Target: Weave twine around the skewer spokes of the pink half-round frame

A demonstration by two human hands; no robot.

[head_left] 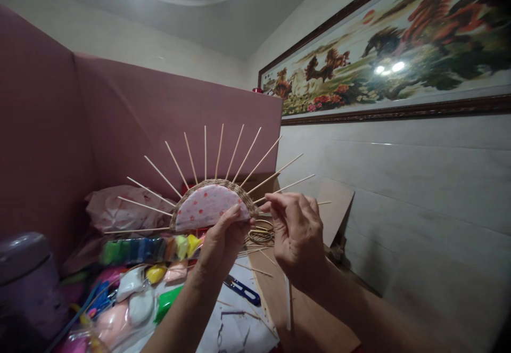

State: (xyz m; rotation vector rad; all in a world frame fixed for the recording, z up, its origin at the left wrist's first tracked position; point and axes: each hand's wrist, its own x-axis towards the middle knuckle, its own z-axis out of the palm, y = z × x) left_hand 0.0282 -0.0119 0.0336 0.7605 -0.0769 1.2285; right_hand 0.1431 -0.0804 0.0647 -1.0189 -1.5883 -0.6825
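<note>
A half-round craft piece (209,204) with white, red-dotted cloth is held up in front of me. Woven brown cord (207,182) borders its curved edge, and several thin wooden sticks (205,153) fan outward from it. My left hand (223,238) grips the flat lower edge near the right end, thumb across the cloth. Beside that end, my right hand (297,233) is closed in a pinch, its fingertips by the cord and the lowest right sticks. What lies between those fingertips is too small to make out. One stick passes behind this hand.
Below lie bagged coloured clay (141,305), a row of coloured packs (133,250), a dark blue cutter (242,290), loose sticks (255,270) and a coil of cord (261,231). A lidded container (30,289) stands left. Pink panels (179,108) rise behind; cardboard (335,209) leans right.
</note>
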